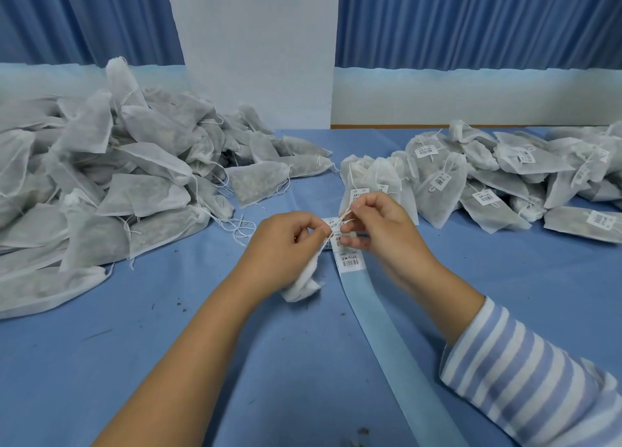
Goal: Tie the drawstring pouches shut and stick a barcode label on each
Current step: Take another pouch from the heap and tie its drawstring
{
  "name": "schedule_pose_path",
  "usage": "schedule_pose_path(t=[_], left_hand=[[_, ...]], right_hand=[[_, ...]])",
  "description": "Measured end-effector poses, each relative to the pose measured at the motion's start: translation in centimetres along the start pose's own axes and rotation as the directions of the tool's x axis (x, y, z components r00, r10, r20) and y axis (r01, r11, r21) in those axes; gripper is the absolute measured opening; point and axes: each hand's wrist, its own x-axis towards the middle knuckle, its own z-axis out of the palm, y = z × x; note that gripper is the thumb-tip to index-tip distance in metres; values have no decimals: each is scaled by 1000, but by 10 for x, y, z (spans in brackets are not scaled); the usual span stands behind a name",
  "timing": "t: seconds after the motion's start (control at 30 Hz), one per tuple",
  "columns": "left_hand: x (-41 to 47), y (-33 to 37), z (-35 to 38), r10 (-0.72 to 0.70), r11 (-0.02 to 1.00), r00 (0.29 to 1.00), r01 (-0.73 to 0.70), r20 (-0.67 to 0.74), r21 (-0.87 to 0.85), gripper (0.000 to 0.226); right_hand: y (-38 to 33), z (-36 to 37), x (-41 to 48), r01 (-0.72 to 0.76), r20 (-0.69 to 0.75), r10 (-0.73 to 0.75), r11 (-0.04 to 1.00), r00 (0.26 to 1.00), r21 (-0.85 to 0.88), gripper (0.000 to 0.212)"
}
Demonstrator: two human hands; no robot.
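The pouch (pixel 301 286) sits below the left hand (pixel 282 244) grip; right hand (pixel 380 224) pinches drawstring (pixel 345 216).

A: What colour is the table (pixel 67 379)?
B: Plain blue, flecked with dark crumbs (pixel 363 432).
A: And the pouches?
B: White, with grey-green showing through. That goes for the left pile (pixel 101 177) at the left edge and the right pile (pixel 505 177) at the right edge, which bears white labels (pixel 426 151) with black barcodes. The pouch (pixel 303 286) in the middle and its string (pixel 346 216) are white.
A: Any pattern?
B: A sleeve (pixel 525 372) striped pale blue and white. The strip (pixel 373 329) is pale blue, the curtains (pixel 471 19) deep blue, the wall (pixel 255 42) white.
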Motion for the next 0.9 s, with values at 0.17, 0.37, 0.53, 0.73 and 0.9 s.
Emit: schedule_pose_path(t=[0.17, 0.37, 0.53, 0.73, 0.9], left_hand=[[-5, 3, 10, 148, 931, 980, -91, -136, 354, 19], [-1, 1, 10, 159, 901, 973, -73, -168, 428, 23], [3, -4, 4, 147, 951, 969, -84, -196, 297, 19], [3, -11, -18, 89, 983, 986, -65, 138, -169, 9], [5, -20, -25, 33, 991, 976, -3, 218, -136, 12]], right_hand=[[-2, 1, -3, -173, 51, 169, 981, 984, 87, 10], [-3, 1, -2, -256, 91, 246, 959, 965, 122, 15], [-5, 4, -3, -151, 52, 152, 988, 987, -12, 20], [-13, -5, 1, -82, 7, 82, 980, 997, 183, 19], [-17, -10, 4, -20, -17, 26, 953, 999, 304, 16]])
